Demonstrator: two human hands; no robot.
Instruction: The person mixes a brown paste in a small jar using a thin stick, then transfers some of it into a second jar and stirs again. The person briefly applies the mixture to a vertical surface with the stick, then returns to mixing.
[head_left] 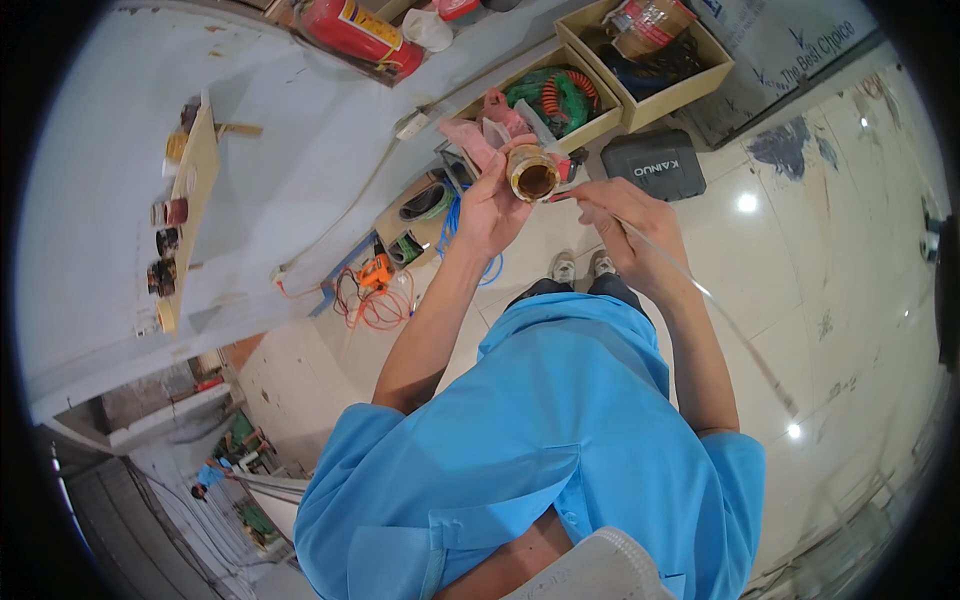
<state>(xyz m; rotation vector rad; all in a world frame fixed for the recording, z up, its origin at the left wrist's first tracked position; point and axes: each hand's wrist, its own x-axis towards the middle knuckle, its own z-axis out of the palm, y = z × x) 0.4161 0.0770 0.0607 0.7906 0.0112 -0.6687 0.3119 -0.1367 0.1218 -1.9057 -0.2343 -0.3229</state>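
My left hand (489, 212) is wrapped round a small jar (533, 178), its open mouth facing up at me. Brown stuff coats the inside and the rim looks stained. Close to the jar's right side, my right hand (632, 228) grips a long, thin pale rod (735, 325). One end passes between the fingers toward the jar; a small dark and red part shows there, too small to name. The other end slants down to the right past my forearm. Whether the near tip touches the jar I cannot tell.
Beyond my hands stand open boxes (602, 128) with hoses, pink plastic bags (490, 122) and a black tool case (655, 165). A red fire extinguisher (362, 38) is at the upper left. Small jars line a wall shelf (199, 205). An orange power tool (375, 271) lies among cords.
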